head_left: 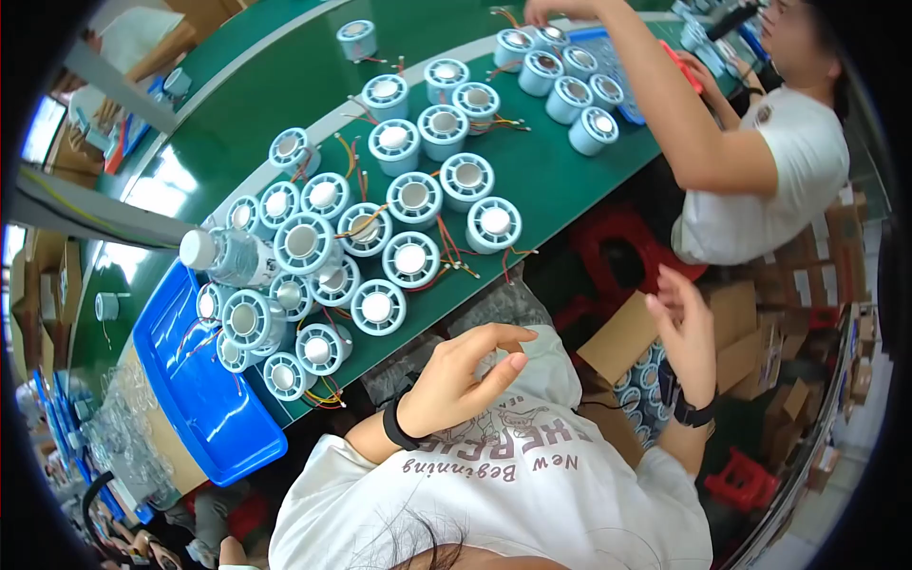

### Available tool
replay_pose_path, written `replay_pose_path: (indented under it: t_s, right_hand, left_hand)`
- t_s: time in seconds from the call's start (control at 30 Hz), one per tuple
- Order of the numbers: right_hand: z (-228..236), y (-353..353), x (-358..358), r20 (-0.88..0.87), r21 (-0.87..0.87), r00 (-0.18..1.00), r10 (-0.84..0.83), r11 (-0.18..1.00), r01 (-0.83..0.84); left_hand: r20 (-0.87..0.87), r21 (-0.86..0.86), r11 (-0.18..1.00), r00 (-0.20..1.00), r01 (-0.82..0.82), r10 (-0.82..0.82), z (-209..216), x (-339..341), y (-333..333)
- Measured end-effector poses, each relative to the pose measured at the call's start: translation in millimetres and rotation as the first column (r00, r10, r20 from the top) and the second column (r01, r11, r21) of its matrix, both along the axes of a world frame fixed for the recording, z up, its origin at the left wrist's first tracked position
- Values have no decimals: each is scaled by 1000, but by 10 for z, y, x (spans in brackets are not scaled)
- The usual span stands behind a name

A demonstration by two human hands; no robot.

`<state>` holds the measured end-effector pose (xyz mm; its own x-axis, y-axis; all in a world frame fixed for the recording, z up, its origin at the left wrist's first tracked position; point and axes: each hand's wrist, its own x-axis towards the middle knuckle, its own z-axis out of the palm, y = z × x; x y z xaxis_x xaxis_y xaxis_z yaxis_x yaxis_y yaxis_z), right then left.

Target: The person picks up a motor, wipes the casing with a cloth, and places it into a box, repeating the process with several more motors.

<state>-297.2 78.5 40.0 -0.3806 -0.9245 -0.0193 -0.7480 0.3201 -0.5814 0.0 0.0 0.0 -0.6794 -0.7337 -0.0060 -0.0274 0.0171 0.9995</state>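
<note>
My left hand (465, 378) is held in front of my shirt, holding nothing, its thumb apart from the bent fingers. My right hand (686, 332) is raised beside an open cardboard box (619, 344), fingers apart and empty. Inside that box lie several light-blue round parts (649, 378). On the green table ahead stand many more light-blue cylindrical parts (411, 259), with spoked rims, silver discs on top and thin coloured wires. Nearest my left hand on the table is one such part (378, 307). Neither hand touches any of them.
A blue tray (214, 423) lies at the table's left end, beside a clear bottle with a white cap (237, 258). A co-worker (760, 171) reaches over the table at the right, near another group of parts (570, 95). Red stools (741, 483) stand below.
</note>
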Motion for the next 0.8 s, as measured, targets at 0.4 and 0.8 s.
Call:
replay_pose_path:
  t_s: [0.4, 0.8]
  right_hand:
    - [839, -3879, 1660, -73, 55, 789, 610, 793, -607]
    - [-365, -5899, 1687, -365, 314, 707, 606, 795, -519]
  left_hand:
    - [-18, -67, 995, 997, -80, 79, -131, 318, -283]
    - [42, 262, 962, 996, -83, 75, -169, 741, -279]
